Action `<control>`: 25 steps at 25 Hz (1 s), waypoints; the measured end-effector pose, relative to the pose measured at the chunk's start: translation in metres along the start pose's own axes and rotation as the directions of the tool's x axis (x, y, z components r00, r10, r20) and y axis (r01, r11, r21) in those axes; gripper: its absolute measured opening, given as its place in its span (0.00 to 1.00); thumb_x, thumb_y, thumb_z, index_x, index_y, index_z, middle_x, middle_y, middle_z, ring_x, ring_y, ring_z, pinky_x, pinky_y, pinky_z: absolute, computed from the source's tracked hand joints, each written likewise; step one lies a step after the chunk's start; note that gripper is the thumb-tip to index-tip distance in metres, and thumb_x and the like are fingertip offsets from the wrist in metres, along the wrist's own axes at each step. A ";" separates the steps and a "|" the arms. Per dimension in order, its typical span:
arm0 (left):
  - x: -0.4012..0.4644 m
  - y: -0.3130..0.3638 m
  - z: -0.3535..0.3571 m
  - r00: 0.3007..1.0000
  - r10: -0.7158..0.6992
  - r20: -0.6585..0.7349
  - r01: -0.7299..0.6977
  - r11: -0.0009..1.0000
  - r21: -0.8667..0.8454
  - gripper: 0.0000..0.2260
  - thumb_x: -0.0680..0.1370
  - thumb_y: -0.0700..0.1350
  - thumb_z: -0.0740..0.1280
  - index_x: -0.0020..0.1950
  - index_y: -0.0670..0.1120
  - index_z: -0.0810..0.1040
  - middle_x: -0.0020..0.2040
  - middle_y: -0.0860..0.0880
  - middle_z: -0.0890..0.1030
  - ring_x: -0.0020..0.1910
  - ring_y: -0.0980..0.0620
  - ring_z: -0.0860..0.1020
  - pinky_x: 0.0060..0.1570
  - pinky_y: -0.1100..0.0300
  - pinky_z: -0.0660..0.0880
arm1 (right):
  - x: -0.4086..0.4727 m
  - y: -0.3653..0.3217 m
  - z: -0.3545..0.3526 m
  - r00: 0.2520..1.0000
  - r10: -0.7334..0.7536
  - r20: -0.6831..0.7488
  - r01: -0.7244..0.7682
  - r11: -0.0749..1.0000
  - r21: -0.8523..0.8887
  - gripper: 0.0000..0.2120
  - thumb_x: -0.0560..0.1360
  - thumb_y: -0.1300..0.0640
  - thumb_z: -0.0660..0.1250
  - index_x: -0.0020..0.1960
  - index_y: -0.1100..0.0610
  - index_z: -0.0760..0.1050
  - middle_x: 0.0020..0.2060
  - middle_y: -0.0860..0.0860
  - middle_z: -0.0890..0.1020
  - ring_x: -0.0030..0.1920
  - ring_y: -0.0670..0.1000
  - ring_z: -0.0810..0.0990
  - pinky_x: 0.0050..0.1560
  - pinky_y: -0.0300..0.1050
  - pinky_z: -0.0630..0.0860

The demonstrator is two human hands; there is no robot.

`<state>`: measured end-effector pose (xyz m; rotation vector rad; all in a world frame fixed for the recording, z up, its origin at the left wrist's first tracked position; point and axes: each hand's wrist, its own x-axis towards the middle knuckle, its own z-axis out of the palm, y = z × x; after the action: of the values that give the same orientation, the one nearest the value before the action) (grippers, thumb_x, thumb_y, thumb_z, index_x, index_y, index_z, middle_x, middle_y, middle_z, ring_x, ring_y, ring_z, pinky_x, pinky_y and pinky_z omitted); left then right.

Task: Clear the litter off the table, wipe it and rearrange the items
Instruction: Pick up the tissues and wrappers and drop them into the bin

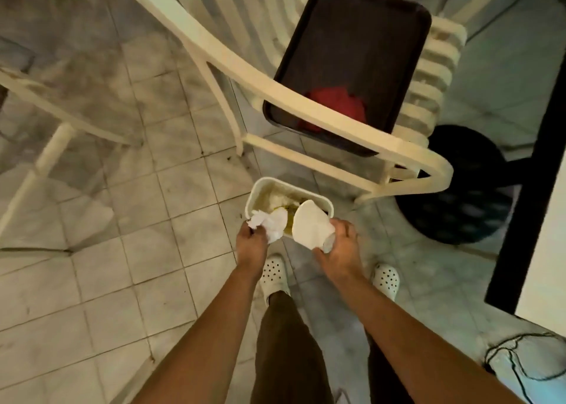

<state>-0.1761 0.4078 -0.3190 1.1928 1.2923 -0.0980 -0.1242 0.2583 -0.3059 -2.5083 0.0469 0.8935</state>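
**Both hands over the waste bin, each holding litter**

Nearest the camera are the person's two bare forearms, reaching forward and down over dark trousers. Below them, on the tiled floor (101, 226), stand two white perforated clogs: the left clog (274, 273) between the arms and the right clog (386, 279) just outside the right forearm.

The left hand (251, 246) has its fingers curled round a crumpled white tissue (267, 222), which sticks up from the fist over the near left corner of the bin. The right hand (338, 244) grips a white disposable cup or bowl (310, 224), tipped on its side so that its wide end points left over the bin's near rim; a small clear piece sits against the fingers at its narrow end, too blurred to name.

The small cream waste bin (255, 193) stands on the floor just beyond the clogs, open-topped, with pale litter and something yellowish inside.

Just past the bin is a cream plastic chair (352, 121), seen from behind its curved backrest. A dark brown tray (361, 51) lies on its slatted seat, and a red cloth (335, 105) is bunched at the tray's near end.

At the right edge a dark-rimmed table (533, 173) shows, with its round black base (459, 189) on the floor beside the chair. A thin black cable (517, 357) loops in the lower right corner.
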 end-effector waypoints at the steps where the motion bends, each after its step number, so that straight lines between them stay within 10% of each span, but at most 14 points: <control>1: 0.012 -0.009 0.007 0.999 -0.037 -0.007 0.037 0.999 0.006 0.13 0.78 0.37 0.61 0.63 0.41 0.74 0.54 0.43 0.78 0.52 0.45 0.77 0.57 0.48 0.74 | 0.012 0.006 0.011 1.000 0.026 0.008 -0.026 0.999 -0.034 0.33 0.69 0.58 0.71 0.70 0.55 0.60 0.68 0.54 0.62 0.65 0.57 0.63 0.63 0.48 0.70; 15: 0.089 -0.040 0.040 0.933 -0.298 0.203 0.271 0.950 0.153 0.24 0.78 0.49 0.63 0.73 0.50 0.62 0.68 0.48 0.69 0.66 0.45 0.68 0.60 0.51 0.68 | 0.096 0.016 0.066 0.993 0.028 0.119 -0.002 0.978 -0.211 0.39 0.70 0.53 0.71 0.74 0.49 0.53 0.73 0.51 0.52 0.72 0.55 0.53 0.69 0.53 0.65; 25: 0.015 0.008 0.021 0.963 -0.251 0.095 0.251 0.968 0.019 0.13 0.78 0.41 0.62 0.62 0.46 0.75 0.52 0.48 0.78 0.50 0.49 0.77 0.47 0.55 0.72 | 0.038 -0.027 0.009 0.994 -0.007 0.113 -0.020 0.973 0.231 0.18 0.74 0.62 0.66 0.63 0.56 0.72 0.61 0.53 0.74 0.60 0.53 0.75 0.63 0.44 0.71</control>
<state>-0.1514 0.4042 -0.3294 1.0125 1.3533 -0.3409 -0.0947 0.2909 -0.3236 -2.2391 0.1158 0.9724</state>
